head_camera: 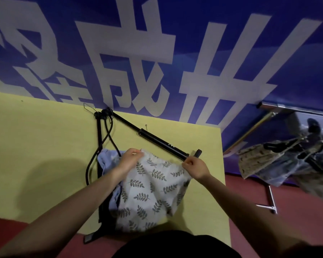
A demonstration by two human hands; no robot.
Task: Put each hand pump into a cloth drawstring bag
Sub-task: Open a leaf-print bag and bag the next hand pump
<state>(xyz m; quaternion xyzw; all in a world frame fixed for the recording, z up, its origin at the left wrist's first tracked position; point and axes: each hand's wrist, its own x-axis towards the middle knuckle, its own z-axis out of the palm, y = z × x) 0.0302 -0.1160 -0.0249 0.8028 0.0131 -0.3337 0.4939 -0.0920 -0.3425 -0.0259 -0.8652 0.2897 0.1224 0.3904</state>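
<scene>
A white cloth drawstring bag with a grey leaf print lies on the yellow table in front of me. My left hand pinches the bag's gathered top edge at its left corner. My right hand pinches the same edge at its right corner. A black hand pump lies diagonally on the table just behind the bag. A second black pump lies along the bag's left side, its hose looping beside it. A light blue bag shows under the printed one.
A blue banner with large white characters rises behind the table. To the right, past the table's edge, a metal stand holds a pile of filled cloth bags over a red floor.
</scene>
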